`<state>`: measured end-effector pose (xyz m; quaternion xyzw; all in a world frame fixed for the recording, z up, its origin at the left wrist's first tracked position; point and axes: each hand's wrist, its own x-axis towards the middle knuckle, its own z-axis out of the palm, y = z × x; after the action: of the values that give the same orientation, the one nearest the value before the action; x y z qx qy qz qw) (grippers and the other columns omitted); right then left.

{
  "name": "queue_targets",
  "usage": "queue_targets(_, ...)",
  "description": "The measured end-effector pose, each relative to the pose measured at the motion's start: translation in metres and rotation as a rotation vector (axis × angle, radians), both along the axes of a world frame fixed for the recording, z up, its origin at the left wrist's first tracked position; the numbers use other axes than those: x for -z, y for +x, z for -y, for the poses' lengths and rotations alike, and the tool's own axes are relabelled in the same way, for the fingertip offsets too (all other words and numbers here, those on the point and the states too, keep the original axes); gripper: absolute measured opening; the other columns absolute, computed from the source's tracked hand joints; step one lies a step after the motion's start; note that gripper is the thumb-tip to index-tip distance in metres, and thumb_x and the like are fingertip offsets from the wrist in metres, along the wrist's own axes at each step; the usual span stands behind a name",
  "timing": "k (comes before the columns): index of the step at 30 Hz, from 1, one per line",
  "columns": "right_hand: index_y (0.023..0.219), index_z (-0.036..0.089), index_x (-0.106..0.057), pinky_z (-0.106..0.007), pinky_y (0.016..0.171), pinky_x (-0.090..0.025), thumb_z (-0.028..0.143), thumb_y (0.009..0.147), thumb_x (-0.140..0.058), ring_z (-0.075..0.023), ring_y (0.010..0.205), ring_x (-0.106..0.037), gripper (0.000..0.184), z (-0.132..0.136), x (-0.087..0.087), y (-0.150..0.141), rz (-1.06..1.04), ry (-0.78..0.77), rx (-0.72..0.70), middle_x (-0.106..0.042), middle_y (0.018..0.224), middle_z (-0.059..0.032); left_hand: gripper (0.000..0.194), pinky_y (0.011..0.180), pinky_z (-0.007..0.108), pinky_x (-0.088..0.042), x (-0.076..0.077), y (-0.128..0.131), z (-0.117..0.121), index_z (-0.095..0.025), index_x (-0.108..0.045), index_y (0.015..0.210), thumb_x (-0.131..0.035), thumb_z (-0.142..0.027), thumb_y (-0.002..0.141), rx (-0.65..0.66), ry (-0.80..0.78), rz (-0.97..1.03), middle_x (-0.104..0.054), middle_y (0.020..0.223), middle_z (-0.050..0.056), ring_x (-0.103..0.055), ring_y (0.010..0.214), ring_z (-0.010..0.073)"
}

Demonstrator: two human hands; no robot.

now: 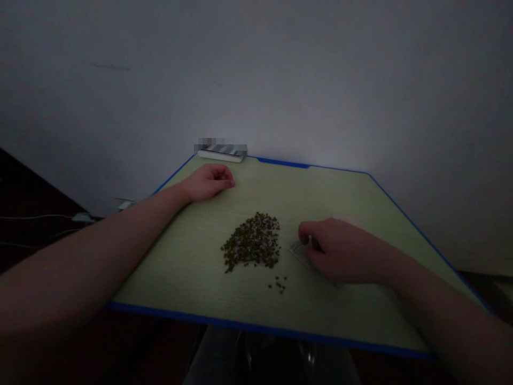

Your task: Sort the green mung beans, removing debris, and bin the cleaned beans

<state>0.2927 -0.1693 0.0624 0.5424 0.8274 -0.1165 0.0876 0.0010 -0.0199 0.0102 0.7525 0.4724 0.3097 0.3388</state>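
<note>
A pile of small dark-green and brown pieces, like seeds or beans (253, 240), lies in the middle of the pale table. Several loose ones are scattered just in front of it. My left hand (208, 182) rests on the table beyond the pile, to the left, its fingers loosely curled and nothing visible in them. To the right of the pile, my right hand (340, 250) is closed, thumb and fingertips drawn together; whatever they may hold is hidden. Under it lies a clear, printed plastic packet (298, 250), mostly covered by the hand.
The small table (248, 299) has a blue rim and stands against a grey wall. A phone-like device or box (221, 154), partly blurred out, sits at the far left corner. White cables and a plug (83, 217) are off the table's left side. My legs are beneath the front edge.
</note>
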Motion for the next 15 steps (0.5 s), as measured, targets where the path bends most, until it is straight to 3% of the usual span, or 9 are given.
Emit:
queue_targets(7,0.087,0.02,-0.062,-0.028,0.054,-0.031,0.018,0.079,-0.051,-0.017,0.063,-0.056,0.014,0.002,0.002,-0.007,-0.046,0.013,-0.014,-0.066,0.073,-0.0056,0.018,0.047,0.022,-0.032,-0.001,0.0,0.0,-0.017,-0.059,0.071,-0.068,-0.032,0.072,-0.003,0.006,-0.009,-0.047,0.053,-0.005,-0.041,0.049,0.0083)
queue_targets(15,0.088,0.018,-0.065,-0.03,0.058,-0.036,0.019,0.078,-0.052,-0.0204,0.07,-0.061,0.016,-0.016,0.002,0.006,0.028,0.027,0.1,-0.07,0.081,-0.009,0.02,0.048,0.022,-0.032,0.003,-0.003,-0.003,-0.016,-0.058,0.071,-0.067,-0.034,0.073,0.022,0.023,-0.006,-0.047,0.054,-0.005,-0.041,0.05,0.0081)
